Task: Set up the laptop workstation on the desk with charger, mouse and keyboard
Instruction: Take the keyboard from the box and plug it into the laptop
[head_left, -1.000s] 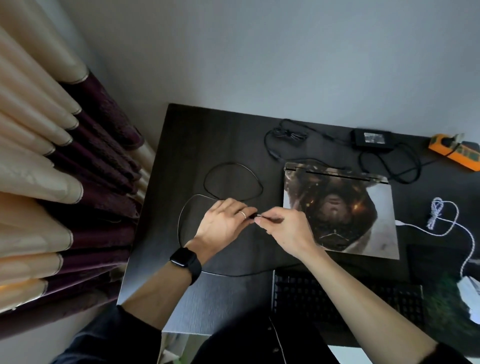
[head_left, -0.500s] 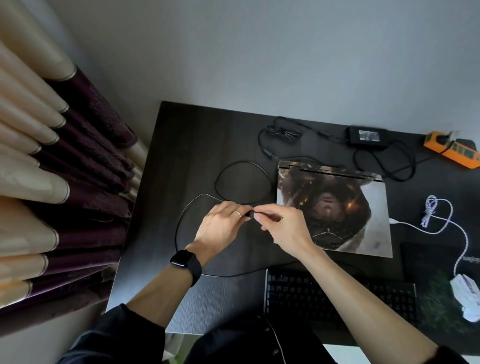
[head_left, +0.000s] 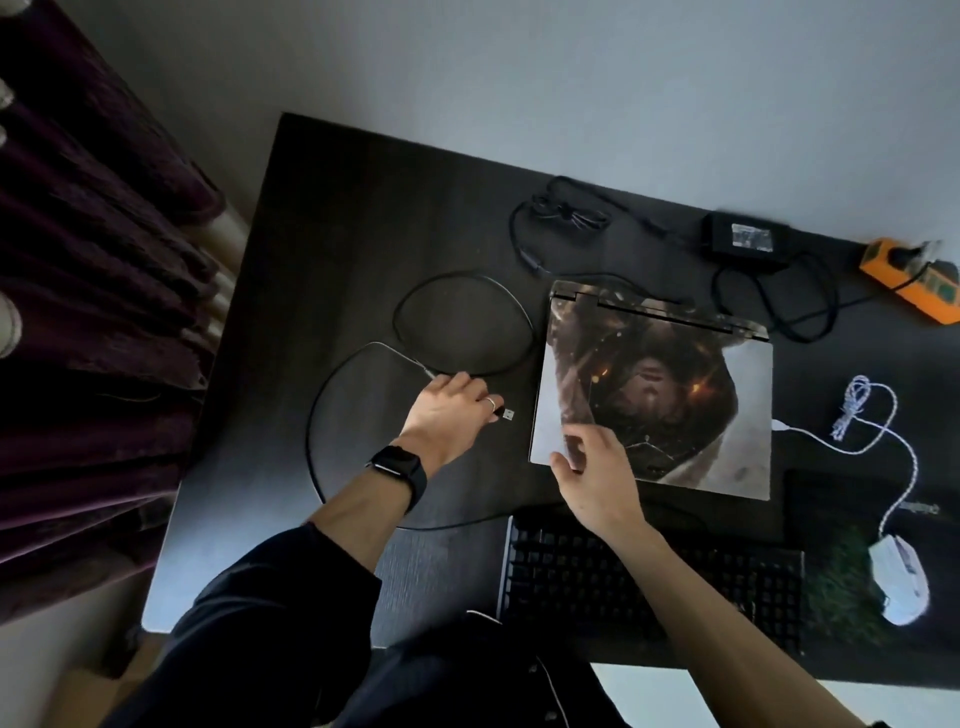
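Observation:
A closed laptop (head_left: 670, 395) with a picture on its lid lies on the dark desk (head_left: 363, 218). My left hand (head_left: 452, 410) grips the keyboard cable's USB plug (head_left: 506, 414), which points at the laptop's left edge, a short gap away. My right hand (head_left: 597, 467) hovers with fingers apart over the laptop's near left corner, holding nothing. The black cable (head_left: 457, 322) loops on the desk left of the laptop. A black keyboard (head_left: 649, 587) lies in front of the laptop. The charger brick (head_left: 745, 240) sits behind it. A white mouse (head_left: 898, 582) rests on a mat at the right.
An orange power strip (head_left: 914, 280) lies at the far right back of the desk. The mouse's white braided cable (head_left: 857, 415) runs to the laptop's right side. Dark curtains (head_left: 93, 291) hang along the left. The wall stands right behind the desk.
My right hand let go of the plug and moved right over the laptop's corner. My left hand keeps the plug. The view shifted left and down.

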